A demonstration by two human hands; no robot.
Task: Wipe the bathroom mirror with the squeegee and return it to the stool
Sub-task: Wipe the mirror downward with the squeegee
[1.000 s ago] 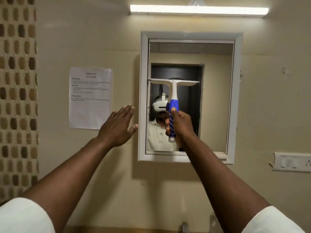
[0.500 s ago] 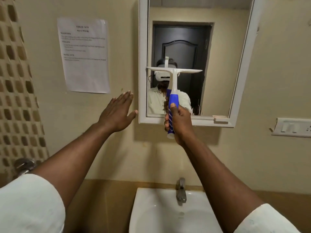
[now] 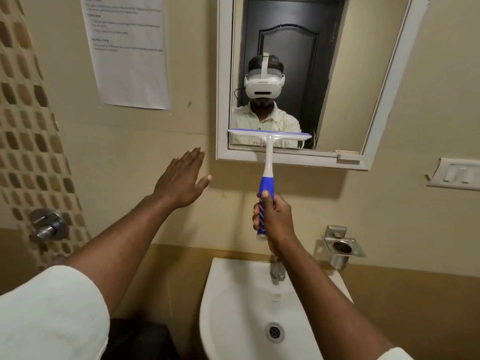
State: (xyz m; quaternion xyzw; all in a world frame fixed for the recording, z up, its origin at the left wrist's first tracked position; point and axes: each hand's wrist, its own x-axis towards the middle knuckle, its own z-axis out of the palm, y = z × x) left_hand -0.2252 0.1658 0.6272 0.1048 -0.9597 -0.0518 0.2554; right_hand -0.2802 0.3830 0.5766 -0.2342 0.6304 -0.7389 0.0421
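right hand [image 3: 275, 219] fisted round squeegee [image 3: 267, 175] handle, long axis vertical, blade straight above grip across mirror [image 3: 322, 74] bottom edge; left hand [image 3: 181, 178] spread flat, beside frame, holds nothing

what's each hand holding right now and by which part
The right hand grips the white squeegee by its blue striped handle. The left hand holds nothing.

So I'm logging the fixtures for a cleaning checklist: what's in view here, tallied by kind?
Squeegee: 1
Mirror: 1
Sink: 1
Tap: 1
Wall valve: 1
Steel holder: 1
Switch plate: 1
Paper notice: 1
Total: 8
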